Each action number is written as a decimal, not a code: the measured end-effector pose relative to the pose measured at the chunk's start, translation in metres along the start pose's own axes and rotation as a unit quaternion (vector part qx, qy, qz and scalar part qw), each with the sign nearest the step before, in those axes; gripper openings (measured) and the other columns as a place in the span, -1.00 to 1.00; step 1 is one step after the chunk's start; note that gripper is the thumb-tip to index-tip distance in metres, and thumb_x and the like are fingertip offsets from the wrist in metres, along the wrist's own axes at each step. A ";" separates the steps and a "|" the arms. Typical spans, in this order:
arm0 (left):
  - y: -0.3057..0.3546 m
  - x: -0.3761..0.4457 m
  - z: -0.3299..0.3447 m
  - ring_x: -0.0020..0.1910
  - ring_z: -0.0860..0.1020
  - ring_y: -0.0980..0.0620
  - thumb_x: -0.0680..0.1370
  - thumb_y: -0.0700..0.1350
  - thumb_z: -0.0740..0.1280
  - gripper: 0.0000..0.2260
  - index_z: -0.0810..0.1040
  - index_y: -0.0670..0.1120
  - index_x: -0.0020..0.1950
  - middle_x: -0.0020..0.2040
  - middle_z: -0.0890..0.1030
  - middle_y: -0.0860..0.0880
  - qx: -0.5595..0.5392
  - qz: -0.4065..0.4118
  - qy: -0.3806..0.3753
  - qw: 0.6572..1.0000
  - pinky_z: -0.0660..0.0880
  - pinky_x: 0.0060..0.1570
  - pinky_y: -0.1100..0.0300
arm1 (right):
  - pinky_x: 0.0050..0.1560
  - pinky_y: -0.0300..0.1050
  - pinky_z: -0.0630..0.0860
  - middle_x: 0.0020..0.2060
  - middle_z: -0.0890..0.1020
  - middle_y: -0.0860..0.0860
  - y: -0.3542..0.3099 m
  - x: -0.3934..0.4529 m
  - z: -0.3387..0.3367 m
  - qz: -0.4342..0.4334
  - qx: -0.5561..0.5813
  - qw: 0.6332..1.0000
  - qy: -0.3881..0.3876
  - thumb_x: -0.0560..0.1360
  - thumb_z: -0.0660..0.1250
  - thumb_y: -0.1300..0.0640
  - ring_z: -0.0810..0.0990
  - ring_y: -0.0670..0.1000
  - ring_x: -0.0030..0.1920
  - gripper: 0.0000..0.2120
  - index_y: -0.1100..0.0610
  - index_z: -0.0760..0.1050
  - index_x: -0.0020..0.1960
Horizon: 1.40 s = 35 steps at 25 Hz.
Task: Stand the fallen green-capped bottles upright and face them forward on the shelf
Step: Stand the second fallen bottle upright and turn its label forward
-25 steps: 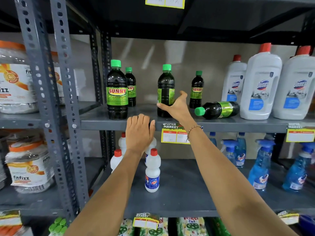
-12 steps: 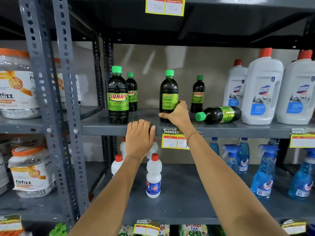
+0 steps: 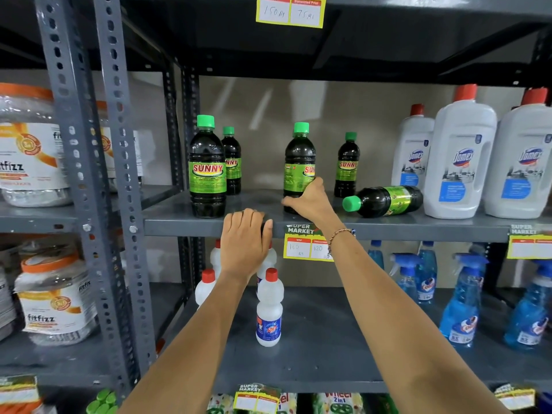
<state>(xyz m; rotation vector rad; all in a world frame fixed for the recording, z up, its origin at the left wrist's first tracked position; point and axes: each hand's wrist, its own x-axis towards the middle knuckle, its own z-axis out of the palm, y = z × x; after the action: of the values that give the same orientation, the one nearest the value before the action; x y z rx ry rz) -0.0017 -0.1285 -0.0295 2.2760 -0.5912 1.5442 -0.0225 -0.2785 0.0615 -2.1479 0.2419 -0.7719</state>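
Right of the yellow price tag [image 3: 307, 245] stand three white Domex bottles [image 3: 460, 162] with red caps. Below that tag, small white red-capped bottles [image 3: 269, 309] sit beside blue spray bottles [image 3: 461, 300]. Far left of it, past the perforated grey upright [image 3: 89, 186], Fitfizz jars [image 3: 55, 300] with orange lids fill two levels.

Bare forearms, beaded bracelet [image 3: 340, 234]
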 end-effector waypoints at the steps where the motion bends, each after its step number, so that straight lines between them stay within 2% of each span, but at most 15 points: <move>1: 0.000 0.000 0.000 -0.19 0.47 -0.06 0.62 0.04 0.03 -0.67 0.50 -0.11 -0.06 -0.14 0.56 -0.07 -0.002 0.001 0.000 1.000 0.40 -0.05 0.06 | 0.05 -0.07 0.46 0.16 0.47 0.14 0.000 0.000 -0.002 0.011 0.026 1.000 -0.002 0.32 0.50 0.12 0.49 0.09 0.13 -0.30 0.25 0.18 0.28; 3: 0.000 -0.001 0.000 -0.19 0.47 -0.06 0.62 0.04 0.03 -0.67 0.50 -0.11 -0.06 -0.14 0.56 -0.06 -0.002 0.001 0.003 1.000 0.41 -0.06 0.06 | 0.04 -0.08 0.46 0.14 0.49 0.12 0.001 0.000 -0.003 0.006 0.036 0.999 0.020 0.30 0.52 0.12 0.52 0.11 0.14 -0.28 0.25 0.19 0.29; 6: 0.000 0.000 0.000 -0.18 0.47 -0.05 0.63 0.05 0.02 -0.66 0.49 -0.10 -0.05 -0.14 0.56 -0.06 -0.003 -0.001 -0.007 1.000 0.39 -0.05 0.08 | 0.28 0.03 0.41 0.25 0.38 0.17 0.001 0.000 -0.001 -0.014 -0.030 0.999 0.019 0.25 0.57 0.01 0.39 0.15 0.29 -0.14 0.28 0.16 0.34; 10: -0.001 0.000 0.001 -0.17 0.47 -0.05 0.63 0.06 0.01 -0.66 0.50 -0.10 -0.05 -0.13 0.56 -0.05 -0.010 0.003 -0.005 1.000 0.39 -0.04 0.08 | 0.04 -0.08 0.44 0.14 0.49 0.14 0.003 0.003 -0.004 0.014 0.026 0.999 -0.025 0.31 0.52 0.16 0.51 0.12 0.17 -0.32 0.23 0.19 0.25; 13: 0.000 -0.001 0.000 -0.17 0.48 -0.05 0.63 0.05 0.02 -0.66 0.50 -0.10 -0.05 -0.13 0.57 -0.05 -0.008 0.008 -0.001 1.000 0.40 -0.04 0.07 | 0.16 -0.03 0.45 0.20 0.51 0.14 0.004 0.002 -0.004 -0.003 0.002 1.000 -0.004 0.24 0.59 0.07 0.50 0.14 0.21 -0.27 0.22 0.27 0.24; 17: -0.002 -0.001 0.001 -0.17 0.48 -0.05 0.62 0.06 0.01 -0.66 0.50 -0.10 -0.05 -0.13 0.56 -0.06 -0.013 0.009 -0.004 1.000 0.40 -0.03 0.07 | 0.10 -0.07 0.43 0.20 0.52 0.13 0.004 0.000 -0.005 -0.004 0.008 1.000 -0.002 0.23 0.60 0.04 0.51 0.13 0.21 -0.26 0.22 0.29 0.24; 22: 0.010 0.014 -0.010 -0.21 0.49 -0.08 0.61 0.05 0.01 -0.62 0.51 -0.12 -0.15 -0.22 0.57 -0.06 0.022 -0.024 -0.025 0.999 0.38 -0.13 0.04 | 0.16 -0.07 0.39 0.23 0.49 0.12 0.002 0.001 -0.013 0.029 0.032 0.998 -0.047 0.31 0.55 0.06 0.47 0.12 0.26 -0.27 0.23 0.23 0.31; 24: 0.013 0.036 -0.020 -0.13 0.53 -0.12 0.61 0.07 0.04 -0.63 0.53 -0.13 -0.10 -0.18 0.61 -0.08 0.004 -0.024 -0.068 0.997 0.38 -0.15 0.04 | 0.24 -0.05 0.39 0.24 0.50 0.13 0.005 0.002 -0.021 0.057 0.046 0.994 -0.082 0.42 0.46 0.13 0.46 0.12 0.26 -0.37 0.24 0.21 0.35; 26: 0.016 0.062 -0.020 0.12 0.50 -0.12 0.60 0.09 0.16 -0.68 0.47 -0.12 0.17 0.06 0.59 -0.12 -0.081 -0.008 -0.177 0.981 0.42 -0.03 0.01 | 0.33 0.02 0.39 0.25 0.53 0.18 0.009 0.004 -0.026 0.056 0.055 0.992 -0.095 0.49 0.36 0.24 0.48 0.14 0.26 -0.54 0.25 0.30 0.34; 28: 0.021 0.087 -0.017 0.35 0.36 -0.15 0.54 0.06 0.32 -0.38 0.16 -0.15 0.49 0.35 0.42 -0.19 -0.179 -0.063 -0.337 0.922 0.39 0.21 -0.03 | 0.33 0.04 0.41 0.23 0.56 0.20 0.012 0.007 -0.026 0.048 0.064 0.993 -0.088 0.51 0.30 0.30 0.51 0.14 0.24 -0.63 0.25 0.39 0.30; 29: 0.022 0.095 -0.013 0.37 0.35 -0.16 0.53 0.03 0.36 -0.30 0.07 -0.16 0.52 0.40 0.38 -0.20 -0.227 -0.108 -0.391 0.885 0.36 0.27 -0.02 | 0.31 0.02 0.42 0.22 0.57 0.19 0.013 0.008 -0.025 0.046 0.060 0.994 -0.083 0.51 0.31 0.29 0.52 0.14 0.23 -0.64 0.24 0.42 0.29; 30: 0.023 0.101 -0.007 0.34 0.40 -0.15 0.52 -0.01 0.38 -0.35 0.15 -0.16 0.49 0.39 0.42 -0.18 -0.263 -0.134 -0.416 0.860 0.37 0.28 0.01 | 0.29 0.00 0.43 0.21 0.58 0.18 0.014 0.009 -0.025 0.045 0.056 0.994 -0.080 0.50 0.32 0.28 0.52 0.14 0.22 -0.65 0.24 0.43 0.29; 31: 0.023 0.103 -0.001 0.27 0.47 -0.13 0.51 -0.06 0.39 -0.49 0.32 -0.16 0.40 0.31 0.51 -0.17 -0.281 -0.135 -0.413 0.856 0.41 0.25 0.01 | 0.27 -0.02 0.43 0.20 0.58 0.17 0.015 0.011 -0.023 0.047 0.057 0.994 -0.078 0.50 0.32 0.27 0.52 0.14 0.22 -0.64 0.23 0.43 0.29; 33: 0.024 0.101 0.009 0.14 0.57 -0.11 0.49 -0.13 0.42 -0.67 0.49 -0.16 0.21 0.13 0.62 -0.14 -0.289 -0.129 -0.371 0.873 0.47 0.18 0.01 | 0.29 0.00 0.43 0.19 0.58 0.16 0.019 0.013 -0.023 0.053 0.067 0.993 -0.076 0.49 0.33 0.27 0.52 0.13 0.22 -0.63 0.24 0.43 0.29; 35: 0.025 0.100 0.008 0.10 0.59 -0.08 0.46 -0.15 0.45 -0.68 0.51 -0.17 0.18 0.10 0.63 -0.13 -0.300 -0.131 -0.347 0.879 0.48 0.15 0.06 | 0.30 0.02 0.44 0.18 0.59 0.15 0.021 0.015 -0.022 0.055 0.071 0.993 -0.075 0.49 0.33 0.27 0.53 0.13 0.20 -0.64 0.23 0.44 0.28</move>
<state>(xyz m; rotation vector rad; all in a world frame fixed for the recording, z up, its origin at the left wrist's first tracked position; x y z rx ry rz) 0.0250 -0.1694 0.0613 2.2133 -0.7573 0.2954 -0.0218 -0.3122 0.0631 -2.0286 0.2178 -0.5445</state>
